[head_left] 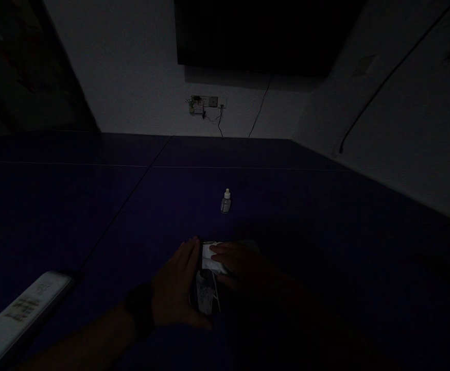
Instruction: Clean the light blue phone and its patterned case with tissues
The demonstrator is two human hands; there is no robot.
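Note:
The scene is very dark. My left hand [176, 291], with a dark band on its wrist, lies along the left side of a dark flat object [205, 292], its fingers stretched out and thumb apart. A pale, shiny patch shows on that object's surface; its kind is hard to make out. My right hand [242, 262] presses a white cloth or tissue [210, 260] on the object's upper part, fingers bent over the cloth. Beyond both hands stands a small clear bottle [225, 205] with a white cap, upright and untouched.
A long white box-like thing [24, 314] lies at the lower left on the dark blue surface [93, 206]. At the back, a wall carries sockets with cables [209, 102] below a large black screen [263, 36]. Another dark cable [391, 77] runs along the right wall.

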